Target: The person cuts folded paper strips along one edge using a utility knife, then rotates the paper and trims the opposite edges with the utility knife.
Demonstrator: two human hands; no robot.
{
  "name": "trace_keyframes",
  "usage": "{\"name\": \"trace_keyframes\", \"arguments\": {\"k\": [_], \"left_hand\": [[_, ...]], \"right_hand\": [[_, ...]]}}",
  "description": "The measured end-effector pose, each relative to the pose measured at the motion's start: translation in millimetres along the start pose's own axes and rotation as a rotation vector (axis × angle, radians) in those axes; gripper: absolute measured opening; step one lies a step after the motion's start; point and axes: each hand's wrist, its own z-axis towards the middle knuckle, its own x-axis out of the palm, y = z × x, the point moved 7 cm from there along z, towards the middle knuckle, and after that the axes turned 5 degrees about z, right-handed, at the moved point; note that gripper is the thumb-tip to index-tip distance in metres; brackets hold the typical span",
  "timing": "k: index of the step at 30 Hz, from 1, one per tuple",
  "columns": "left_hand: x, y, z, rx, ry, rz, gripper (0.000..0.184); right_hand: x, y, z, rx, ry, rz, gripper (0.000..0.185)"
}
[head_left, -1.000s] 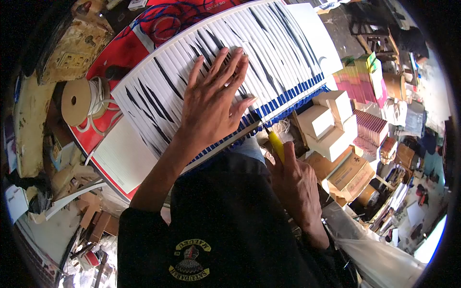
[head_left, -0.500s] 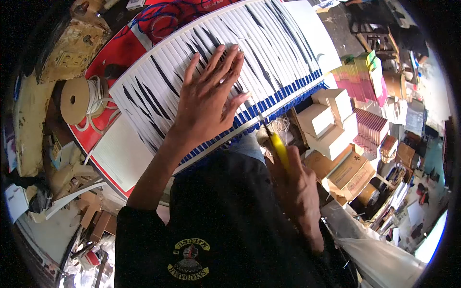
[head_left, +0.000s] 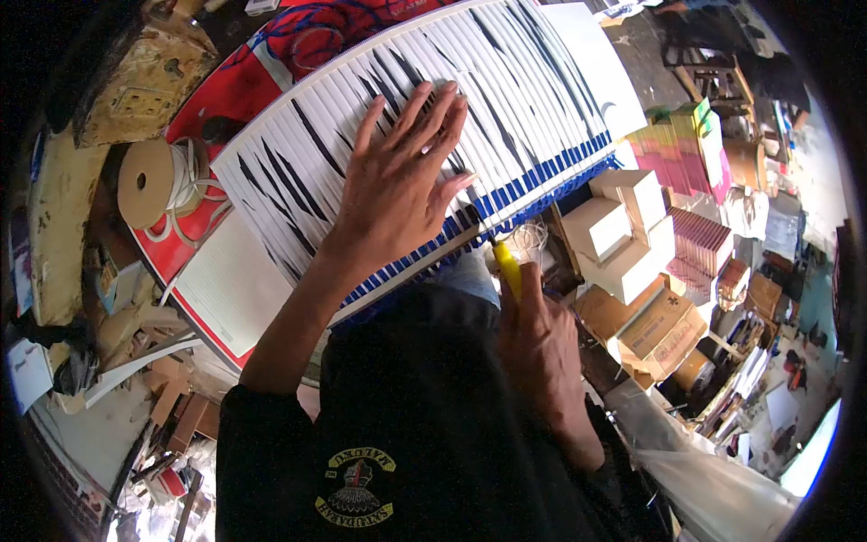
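Note:
My left hand (head_left: 393, 172) lies flat with its fingers spread on a long row of white paper blocks (head_left: 533, 72) packed side by side, dark gaps showing between some of them. Blue strips (head_left: 564, 164) run along the near edge of the row, beside a pale bar. My right hand (head_left: 542, 339) is closed around a yellow-handled cutter knife (head_left: 508, 266). The knife's tip meets the near edge at the blue strips, just right of my left thumb; its blade is hard to make out.
A red board (head_left: 203, 99) lies under the row, with blue cord (head_left: 312, 41) at the far side. A spool of white ribbon (head_left: 144, 183) stands at left. White box-like stacks (head_left: 596, 228), a cardboard carton (head_left: 664, 325) and colored stacks (head_left: 677, 149) stand at right.
My right hand and the knife have shifted slightly left, and the knife's tip sits a little lower. My left hand keeps its place on the paper blocks; the whole view has shifted slightly.

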Motion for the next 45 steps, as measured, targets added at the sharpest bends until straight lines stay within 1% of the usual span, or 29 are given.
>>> {"name": "trace_keyframes", "arguments": {"k": [2, 3, 5, 6, 8, 9, 11, 13, 15, 17, 18, 20, 22, 23, 24, 28, 30, 31, 33, 34, 36, 37, 39, 40, 42, 45], "left_hand": [[-1, -1, -1, 0.005, 0.002, 0.000, 0.072], [-1, -1, 0, 0.003, 0.012, -0.006, 0.072], [-1, 0, 1, -0.010, 0.017, -0.009, 0.071], [-1, 0, 1, -0.008, 0.004, -0.007, 0.071], [-1, -1, 0, -0.001, 0.001, -0.002, 0.072], [-1, -2, -1, 0.007, 0.005, -0.005, 0.072], [-1, 0, 1, 0.007, 0.011, -0.011, 0.067], [-1, 2, 4, -0.008, 0.012, -0.018, 0.068], [-2, 2, 0, 0.027, 0.018, -0.048, 0.075], [-2, 4, -3, 0.036, 0.034, -0.073, 0.078], [-1, 4, -3, 0.039, 0.036, -0.092, 0.078], [-2, 4, -1, 0.039, 0.034, -0.093, 0.079], [-1, 3, 0, 0.039, 0.034, -0.073, 0.078], [-1, 3, -1, 0.037, 0.040, -0.059, 0.078], [-1, 3, -1, 0.035, 0.042, -0.058, 0.078], [-1, 2, -2, 0.029, 0.024, -0.045, 0.076], [-2, 3, -1, 0.028, 0.013, -0.047, 0.076], [-2, 2, -1, 0.027, 0.015, -0.051, 0.076], [-5, 2, 0, 0.025, 0.017, -0.055, 0.075], [-5, 1, 0, 0.024, 0.026, -0.060, 0.075], [-4, 2, 1, 0.020, 0.034, -0.063, 0.074], [-4, 2, 0, 0.021, 0.032, -0.061, 0.074], [-2, 2, 0, 0.023, 0.027, -0.059, 0.074], [-1, 2, 0, 0.028, 0.018, -0.061, 0.074], [-2, 3, 0, 0.029, 0.006, -0.059, 0.073], [-1, 2, 0, 0.027, 0.017, -0.079, 0.073]], "right_hand": [[-12, 12, 3, 0.031, 0.085, 0.001, 0.045], [-20, 17, 4, 0.029, 0.080, -0.001, 0.045], [-23, 21, 5, 0.048, 0.177, -0.007, 0.048], [-21, 21, 9, 0.042, 0.181, -0.009, 0.048], [-12, 16, 17, 0.106, 0.217, -0.108, 0.048], [-13, 14, 13, 0.114, 0.215, -0.104, 0.048], [-16, 7, 6, 0.146, 0.229, -0.123, 0.022], [-25, -1, -19, 0.131, 0.186, -0.077, 0.022], [-29, 1, -28, 0.129, 0.161, -0.019, 0.022], [-44, 17, -25, 0.109, 0.012, 0.104, 0.022], [-38, 10, -23, 0.114, 0.008, 0.110, 0.022], [-10, -5, -16, -0.052, 0.093, 0.120, 0.080], [6, -11, -7, -0.058, 0.123, 0.074, 0.080], [5, -12, -8, -0.016, 0.094, 0.086, 0.051], [-3, 4, -3, 0.025, 0.064, 0.100, 0.022], [-4, 8, -4, -0.023, 0.005, 0.114, 0.024], [7, -5, -8, -0.051, 0.057, 0.060, 0.080], [7, -6, -9, -0.053, 0.060, 0.057, 0.080], [6, -5, -9, -0.026, 0.099, 0.078, 0.071], [4, -2, -9, -0.027, 0.102, 0.077, 0.071], [-3, 10, -6, -0.078, 0.052, 0.099, 0.059], [-4, 13, -5, -0.079, 0.053, 0.098, 0.059], [-8, 17, -2, -0.092, 0.010, 0.079, 0.049], [-7, 16, -2, -0.094, 0.010, 0.077, 0.049], [1, 8, 0, -0.058, 0.082, 0.087, 0.052], [4, 6, -1, -0.032, 0.094, 0.046, 0.054]]}}
